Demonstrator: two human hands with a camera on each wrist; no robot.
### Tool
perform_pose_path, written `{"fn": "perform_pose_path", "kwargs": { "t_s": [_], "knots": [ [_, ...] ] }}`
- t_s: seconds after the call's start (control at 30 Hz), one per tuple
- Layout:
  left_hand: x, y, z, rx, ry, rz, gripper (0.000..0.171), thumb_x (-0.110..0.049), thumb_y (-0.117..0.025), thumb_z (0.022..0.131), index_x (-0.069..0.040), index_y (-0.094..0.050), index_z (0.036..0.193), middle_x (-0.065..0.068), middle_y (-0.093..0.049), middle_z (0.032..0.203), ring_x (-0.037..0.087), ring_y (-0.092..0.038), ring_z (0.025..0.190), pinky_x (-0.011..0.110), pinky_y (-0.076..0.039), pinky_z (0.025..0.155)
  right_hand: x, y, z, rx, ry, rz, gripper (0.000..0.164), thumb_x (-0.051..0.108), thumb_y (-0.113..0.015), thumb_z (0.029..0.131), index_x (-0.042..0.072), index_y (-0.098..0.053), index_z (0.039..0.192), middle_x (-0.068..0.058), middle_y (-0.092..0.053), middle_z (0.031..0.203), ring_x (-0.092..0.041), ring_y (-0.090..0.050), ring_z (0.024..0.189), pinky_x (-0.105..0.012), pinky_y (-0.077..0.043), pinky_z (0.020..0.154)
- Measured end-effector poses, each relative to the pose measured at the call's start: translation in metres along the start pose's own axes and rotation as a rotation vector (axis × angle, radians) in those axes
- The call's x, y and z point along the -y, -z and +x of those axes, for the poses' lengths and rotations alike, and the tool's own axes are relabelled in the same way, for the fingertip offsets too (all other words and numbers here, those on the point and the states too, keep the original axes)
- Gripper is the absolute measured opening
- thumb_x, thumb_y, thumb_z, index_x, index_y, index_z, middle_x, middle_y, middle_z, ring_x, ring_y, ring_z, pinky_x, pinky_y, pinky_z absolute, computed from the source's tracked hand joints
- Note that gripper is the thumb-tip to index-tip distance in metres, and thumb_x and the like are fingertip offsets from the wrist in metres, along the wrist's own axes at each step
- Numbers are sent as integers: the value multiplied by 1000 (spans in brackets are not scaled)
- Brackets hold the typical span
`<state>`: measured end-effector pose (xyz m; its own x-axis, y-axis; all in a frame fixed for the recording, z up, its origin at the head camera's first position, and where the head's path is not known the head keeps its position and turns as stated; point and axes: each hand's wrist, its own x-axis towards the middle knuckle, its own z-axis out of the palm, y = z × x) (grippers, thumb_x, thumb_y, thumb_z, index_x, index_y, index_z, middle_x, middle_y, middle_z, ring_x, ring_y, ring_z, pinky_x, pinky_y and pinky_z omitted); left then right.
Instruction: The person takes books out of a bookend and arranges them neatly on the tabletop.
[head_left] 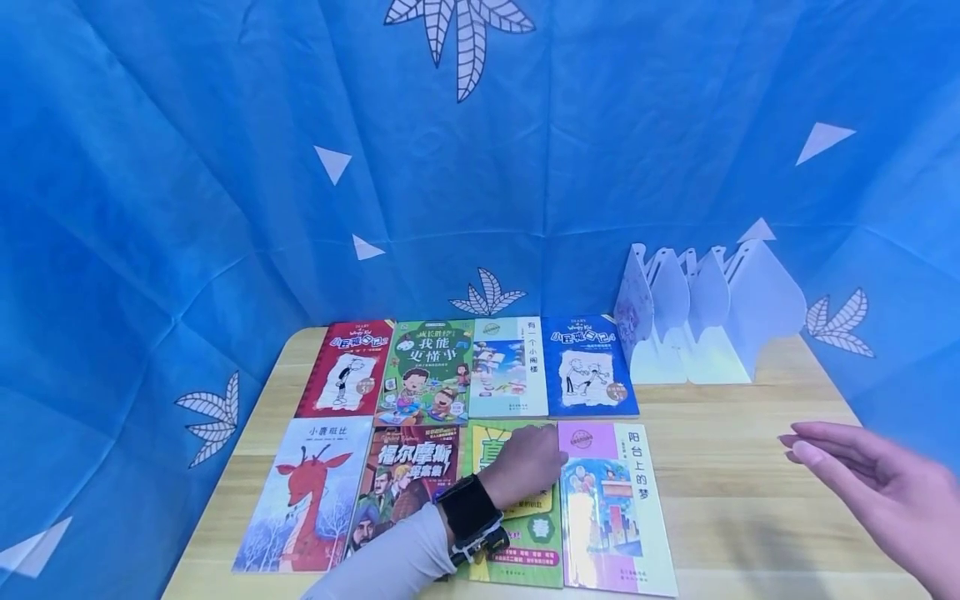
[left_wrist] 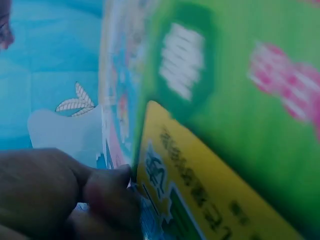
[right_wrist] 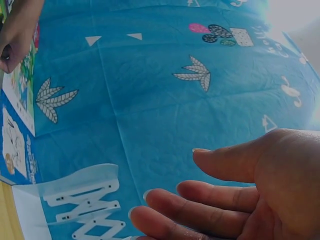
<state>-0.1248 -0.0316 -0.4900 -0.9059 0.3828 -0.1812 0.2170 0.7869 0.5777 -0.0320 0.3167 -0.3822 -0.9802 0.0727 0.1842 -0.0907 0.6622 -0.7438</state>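
My left hand (head_left: 525,467) lies over the upper part of a green book with a yellow panel (head_left: 517,533), its curled fingers at that book's right edge. In the left wrist view, the thumb and a finger (left_wrist: 112,192) meet at the edge of the green book (left_wrist: 240,125), beside the yellow panel. A pink and white book (head_left: 607,517) lies directly to its right. My right hand (head_left: 877,492) hovers over the right side of the table, fingers extended and holding nothing. The right wrist view shows its palm (right_wrist: 220,195) near the white folding bookend (right_wrist: 90,195).
Books lie in two rows on the wooden table (head_left: 742,467), among them a deer book (head_left: 303,500), a red book (head_left: 345,371) and a blue book (head_left: 588,367). A white folding bookend (head_left: 697,325) stands at the back right, before the blue cloth (head_left: 420,167).
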Motion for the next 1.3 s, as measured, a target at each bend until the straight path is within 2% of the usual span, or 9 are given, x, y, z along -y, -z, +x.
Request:
{"fn": "perform_pose_path", "kwargs": {
  "t_s": [0.13,0.23,0.33,0.4,0.5,0.73,1.13,1.23,1.3],
  "knots": [
    [-10,-7,-11,-73,-171,302,42,-44,-73,94,-8,-69,115,-4,-64,82,6,-53,65,13,-45,54,0,0,-1,-4,-11,-21,25,10,-70,99,14,-70,123,38,-69,101,23,-64,89,3,-47,72],
    [-19,-14,-20,-74,-376,489,73,-65,-73,83,-15,-63,136,1,-69,125,10,-64,108,18,-55,93,0,1,-1,-7,-6,-21,23,9,-70,99,11,-70,122,38,-69,101,23,-64,89,3,-47,73],
    [-25,-19,-27,26,-456,526,97,-80,-65,79,-22,-47,155,5,-48,161,22,-45,150,35,-43,122,1,1,-1,-5,-4,-23,23,9,-70,99,9,-71,122,37,-69,101,23,-64,89,3,-47,73],
    [-26,-21,-30,93,-455,521,106,-85,-61,77,-23,-38,161,5,-35,169,28,-30,159,40,-35,127,2,1,-2,0,-12,-26,23,10,-70,99,8,-71,122,37,-70,101,23,-64,89,2,-48,72],
    [-27,-23,-34,136,-436,531,112,-88,-61,75,-21,-36,162,4,-31,171,30,-24,161,40,-33,129,3,1,-3,3,-24,-34,23,11,-70,99,6,-71,122,37,-70,100,23,-64,88,2,-48,71],
    [-29,-24,-35,120,-437,560,115,-88,-63,73,-19,-38,161,4,-32,171,30,-24,161,41,-33,129,3,1,-4,9,-34,-47,26,13,-70,100,1,-70,122,38,-69,99,24,-63,87,2,-48,71],
    [-30,-24,-30,122,-406,550,115,-87,-67,70,-20,-41,160,5,-32,171,31,-25,161,41,-34,128,-2,2,-4,48,-10,-60,21,14,-69,100,13,-72,120,36,-71,102,24,-63,91,3,-46,73],
    [-26,-21,-28,104,-454,535,99,-81,-66,80,-22,-46,157,3,-41,166,28,-32,158,39,-34,128,-1,1,-3,62,-57,-109,23,23,-70,101,11,-74,120,37,-71,98,27,-61,88,1,-44,68],
    [-21,-16,-26,78,-503,473,72,-65,-66,92,-22,-55,149,0,-56,155,21,-48,149,33,-42,122,0,0,-2,58,-85,-145,25,29,-70,100,12,-74,117,35,-72,94,27,-58,85,-3,-43,64]
  ]
}}
